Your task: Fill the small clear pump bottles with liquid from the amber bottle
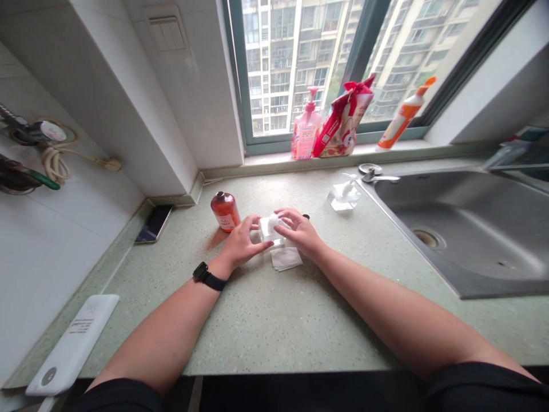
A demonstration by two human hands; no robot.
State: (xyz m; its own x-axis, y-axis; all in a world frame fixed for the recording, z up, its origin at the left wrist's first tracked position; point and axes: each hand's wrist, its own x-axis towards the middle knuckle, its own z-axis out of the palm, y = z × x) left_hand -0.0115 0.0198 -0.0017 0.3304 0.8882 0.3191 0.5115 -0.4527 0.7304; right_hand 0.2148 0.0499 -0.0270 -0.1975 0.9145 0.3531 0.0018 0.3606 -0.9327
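Note:
Both my hands meet at a small clear bottle (269,230) with a white top, standing on the green speckled counter (274,320). My left hand (242,243), a black watch on its wrist, wraps the bottle's left side. My right hand (300,232) pinches the white top from the right. A folded white tissue (286,258) lies just under and in front of my right hand. An orange bottle with a dark cap (225,211) stands just left of my left hand.
A clear pump dispenser (344,194) sits by the steel sink (463,229). A pink pump bottle (306,130), a red refill pouch (343,120) and an orange-capped bottle (405,114) line the window sill. A phone (153,224) and a white power bank (72,346) lie at left.

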